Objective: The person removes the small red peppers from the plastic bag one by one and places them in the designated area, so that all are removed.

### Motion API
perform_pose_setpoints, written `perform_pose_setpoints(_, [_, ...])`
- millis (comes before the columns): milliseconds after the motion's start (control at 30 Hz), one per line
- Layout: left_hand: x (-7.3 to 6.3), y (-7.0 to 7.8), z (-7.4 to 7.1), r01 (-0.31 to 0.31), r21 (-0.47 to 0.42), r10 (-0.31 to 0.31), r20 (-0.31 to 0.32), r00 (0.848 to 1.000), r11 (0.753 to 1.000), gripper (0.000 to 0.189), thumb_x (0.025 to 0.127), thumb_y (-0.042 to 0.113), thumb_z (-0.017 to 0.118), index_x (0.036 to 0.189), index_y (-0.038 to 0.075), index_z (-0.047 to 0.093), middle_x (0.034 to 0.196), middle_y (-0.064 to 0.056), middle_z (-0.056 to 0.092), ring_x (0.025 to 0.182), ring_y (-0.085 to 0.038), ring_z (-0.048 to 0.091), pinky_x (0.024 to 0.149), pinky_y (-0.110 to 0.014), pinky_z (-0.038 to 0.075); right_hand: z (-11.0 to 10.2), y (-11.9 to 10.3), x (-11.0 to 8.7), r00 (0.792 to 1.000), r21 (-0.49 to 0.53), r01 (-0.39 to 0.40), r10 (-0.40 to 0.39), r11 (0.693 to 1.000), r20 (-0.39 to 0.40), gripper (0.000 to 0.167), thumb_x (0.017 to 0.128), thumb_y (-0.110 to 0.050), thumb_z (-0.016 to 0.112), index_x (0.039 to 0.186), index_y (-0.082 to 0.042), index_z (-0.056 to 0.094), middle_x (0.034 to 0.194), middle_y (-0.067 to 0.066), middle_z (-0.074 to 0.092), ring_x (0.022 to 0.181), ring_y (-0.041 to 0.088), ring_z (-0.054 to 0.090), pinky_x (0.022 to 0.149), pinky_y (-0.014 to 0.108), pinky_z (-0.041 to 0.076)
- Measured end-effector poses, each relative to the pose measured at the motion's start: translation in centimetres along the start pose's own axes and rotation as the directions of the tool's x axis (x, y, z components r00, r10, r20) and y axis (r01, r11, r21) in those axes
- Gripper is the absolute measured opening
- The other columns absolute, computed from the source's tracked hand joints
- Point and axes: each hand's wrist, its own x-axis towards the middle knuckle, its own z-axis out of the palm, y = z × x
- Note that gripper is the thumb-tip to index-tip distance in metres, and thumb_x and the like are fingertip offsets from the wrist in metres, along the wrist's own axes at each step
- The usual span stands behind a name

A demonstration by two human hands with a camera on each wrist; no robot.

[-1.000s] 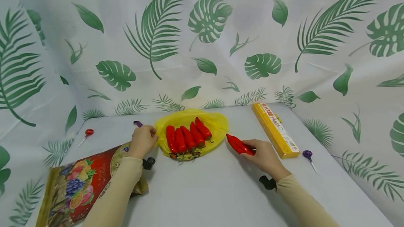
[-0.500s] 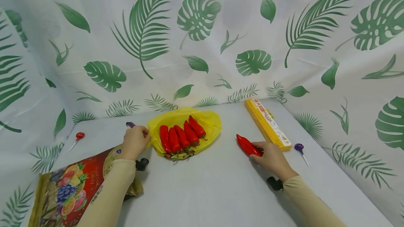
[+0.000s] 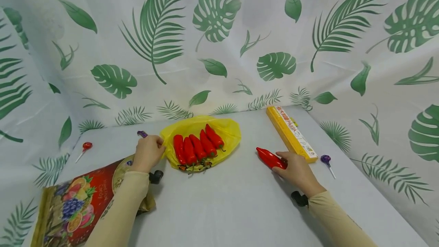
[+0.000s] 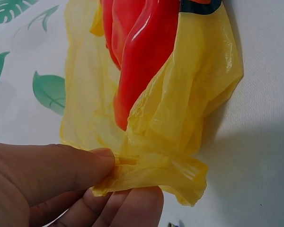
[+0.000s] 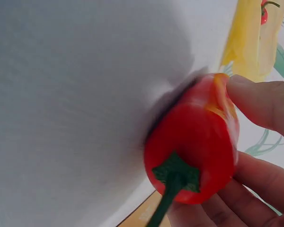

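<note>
Left hand, in the head view, reaches toward the far edge of the white table, its beige sleeve crossing a glossy red-and-gold candy packet; it pinches the left rim of a translucent yellow plastic bag holding five long red peppers, near that edge. The right hand, arm slanting forward and inward, grips another glossy red pepper, pointed tip toward the far left corner, beside a yellow-and-white cardboard pasta box near the right edge. At the left wrist, the thumb presses crumpled plastic against bent fingers. At the right wrist, thumb and fingers clasp the pepper's sides, green stem facing the camera; whether it touches the table cannot be told.
</note>
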Motion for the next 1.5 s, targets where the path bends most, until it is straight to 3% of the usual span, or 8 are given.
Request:
perform_pose_setpoints(333, [0.3,-0.2,-0.2,0.008,-0.006,-0.008,-0.010,1.000,1.000,0.018,0.093,0.008,0.069,0.104,-0.004,0.076,0.094,-0.017,0.077,0.079,-0.027,0.068,0.075,-0.042,0.059,-0.4,-0.9,0.5,1.000,0.011,0.016,-0.016,1.000,-0.019,0.066,0.091,-0.031,0.080,0.145,-0.001,0.058,0.133,0.025,0.067,0.108,0.035,0.064,0.096,0.054,0.059])
perform_pose_setpoints(533, [0.2,-0.2,0.2,0.015,-0.021,-0.015,-0.015,1.000,1.000,0.017,0.093,0.008,0.070,0.104,-0.003,0.077,0.094,-0.016,0.077,0.081,-0.026,0.069,0.076,-0.042,0.059,0.1,-2.3,1.3,0.995,0.010,0.062,-0.061,0.998,-0.082,0.066,0.090,-0.030,0.081,0.145,-0.002,0.058,0.133,0.026,0.068,0.113,0.041,0.067,0.095,0.055,0.059])
perform_pose_setpoints(733, [0.3,-0.4,0.3,0.024,-0.025,-0.024,-0.025,0.999,0.999,0.018,0.093,0.008,0.070,0.105,-0.003,0.077,0.093,-0.015,0.077,0.080,-0.025,0.068,0.075,-0.041,0.059,1.4,-4.7,3.2,0.981,0.012,0.148,-0.145,0.989,-0.131,0.060,0.090,-0.029,0.081,0.142,-0.004,0.062,0.131,0.022,0.071,0.114,0.038,0.068,0.097,0.055,0.058])
perform_pose_setpoints(933, [0.2,-0.5,0.1,0.037,-0.029,-0.038,-0.018,0.999,0.999,0.019,0.093,0.009,0.071,0.106,-0.003,0.077,0.094,-0.015,0.077,0.081,-0.025,0.068,0.076,-0.041,0.059,3.3,-7.6,6.0,0.960,0.121,0.255,-0.236,0.959,-0.147,0.054,0.090,-0.020,0.081,0.136,0.003,0.065,0.130,0.025,0.071,0.112,0.041,0.072,0.095,0.052,0.060])
perform_pose_setpoints(1233, [0.5,-0.8,0.0,0.068,-0.018,-0.069,-0.006,0.998,0.997,0.018,0.093,0.010,0.072,0.107,0.000,0.078,0.093,-0.013,0.077,0.080,-0.024,0.067,0.076,-0.040,0.059,6.0,-12.2,10.7,0.979,0.240,0.202,-0.206,0.950,-0.012,0.050,0.095,-0.025,0.075,0.137,0.001,0.065,0.134,0.020,0.070,0.115,0.035,0.072,0.095,0.046,0.061])
perform_pose_setpoints(1400, [0.5,-0.8,0.0,0.070,-0.022,-0.070,0.002,0.998,0.997,0.018,0.094,0.010,0.071,0.107,0.000,0.077,0.093,-0.013,0.077,0.078,-0.022,0.066,0.073,-0.037,0.058,7.4,-13.7,12.9,0.986,0.242,0.127,-0.148,0.962,0.072,0.051,0.095,-0.028,0.076,0.136,0.000,0.066,0.129,0.017,0.073,0.112,0.030,0.071,0.097,0.043,0.060])
perform_pose_setpoints(1500, [0.5,-0.7,-0.1,0.075,-0.028,-0.075,0.006,0.997,0.997,0.019,0.094,0.010,0.071,0.108,-0.001,0.077,0.094,-0.013,0.077,0.077,-0.021,0.066,0.072,-0.036,0.059,8.1,-14.2,13.8,0.985,0.206,0.126,-0.146,0.970,0.087,0.048,0.095,-0.028,0.076,0.132,0.001,0.068,0.124,0.017,0.074,0.108,0.028,0.069,0.097,0.043,0.060])
